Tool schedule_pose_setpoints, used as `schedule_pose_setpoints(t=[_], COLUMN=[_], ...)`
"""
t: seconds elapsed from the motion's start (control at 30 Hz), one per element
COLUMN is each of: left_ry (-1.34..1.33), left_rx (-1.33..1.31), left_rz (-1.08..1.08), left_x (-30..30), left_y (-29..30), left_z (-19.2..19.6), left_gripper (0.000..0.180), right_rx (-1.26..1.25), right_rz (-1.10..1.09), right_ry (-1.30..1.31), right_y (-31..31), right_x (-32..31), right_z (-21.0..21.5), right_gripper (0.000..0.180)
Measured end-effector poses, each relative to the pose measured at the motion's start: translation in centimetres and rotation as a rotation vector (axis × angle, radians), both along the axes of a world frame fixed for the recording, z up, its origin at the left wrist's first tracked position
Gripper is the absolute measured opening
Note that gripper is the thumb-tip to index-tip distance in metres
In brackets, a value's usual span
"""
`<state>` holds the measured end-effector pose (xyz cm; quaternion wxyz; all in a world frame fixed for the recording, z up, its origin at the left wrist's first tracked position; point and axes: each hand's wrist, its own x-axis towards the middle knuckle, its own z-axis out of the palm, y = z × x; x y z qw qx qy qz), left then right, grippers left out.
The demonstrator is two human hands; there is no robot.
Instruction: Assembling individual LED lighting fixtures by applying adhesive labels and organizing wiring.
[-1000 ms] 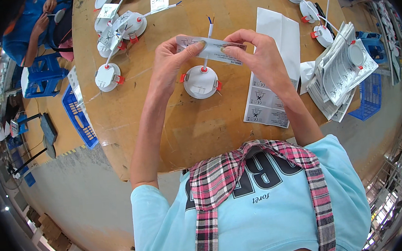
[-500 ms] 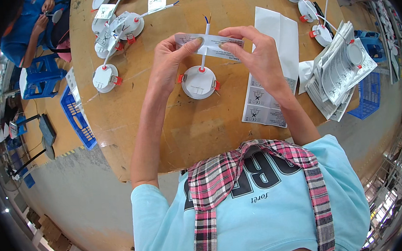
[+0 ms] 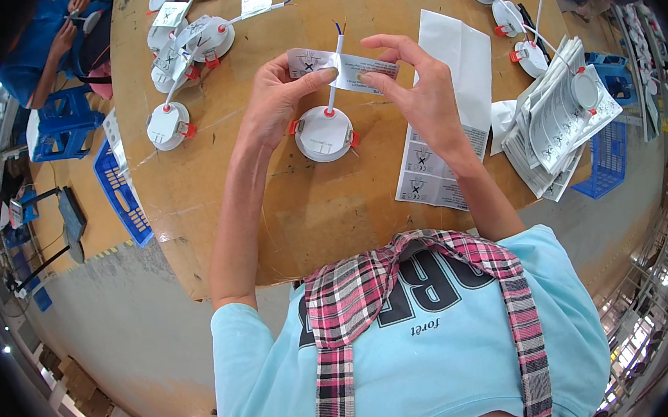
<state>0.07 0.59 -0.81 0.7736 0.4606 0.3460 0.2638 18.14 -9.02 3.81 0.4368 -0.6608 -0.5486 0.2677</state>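
Note:
My left hand [image 3: 269, 104] pinches the left part of a silvery-white printed sticker label [image 3: 349, 69], thumb on its front. The label lies across the white cable [image 3: 332, 99] of a round white downlight [image 3: 323, 135]. This lamp rests on the table in front of me, red-ended spring clips at its sides, the cable's bare wire ends pointing away. My right hand [image 3: 429, 95] has its thumb on the label's right part, with the index finger raised above the upper edge; fingers behind the label are hidden. A partly used label sheet [image 3: 449, 82] lies beside my right hand.
Several downlights with labelled cables [image 3: 215, 39] cluster at the far left; another downlight [image 3: 168, 126] lies nearer. More lamps [image 3: 529, 60] sit at the right, by a stack of label sheets [image 3: 537, 145]. Blue crates [image 3: 122, 194] flank the brown table [image 3: 217, 218]. A co-worker [image 3: 47, 58] is at far left.
The whole view has shifted slightly. My right index finger has lifted a little away from the label, while my left hand keeps its pinch at the cable.

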Motion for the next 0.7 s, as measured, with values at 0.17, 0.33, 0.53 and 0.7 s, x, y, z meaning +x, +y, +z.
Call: schedule_pose_setpoints(t=[0.17,0.33,0.53,0.7], left_ry=[-0.015,-0.037,-0.081,-0.026], left_rx=[0.016,-0.012,-0.106,-0.109], left_rz=[0.003,0.0,-0.024,-0.07], left_x=[0.1,0.0,-0.1,0.0], left_y=[0.1,0.3,0.4,0.6], left_z=[-0.3,-0.8,-0.9,-0.7], left_gripper=[0.023,0.021,0.021,0.022], right_rx=[0.028,0.052,-0.063,-0.094], right_rz=[0.003,0.024,0.041,0.123], right_ry=[0.001,-0.039,0.094,0.364], right_y=[0.1,0.2,0.1,0.4], right_x=[0.1,0.2,0.6,2.3], right_z=[-0.3,-0.5,-0.3,-1.9], right_gripper=[0.036,0.034,0.028,0.025])
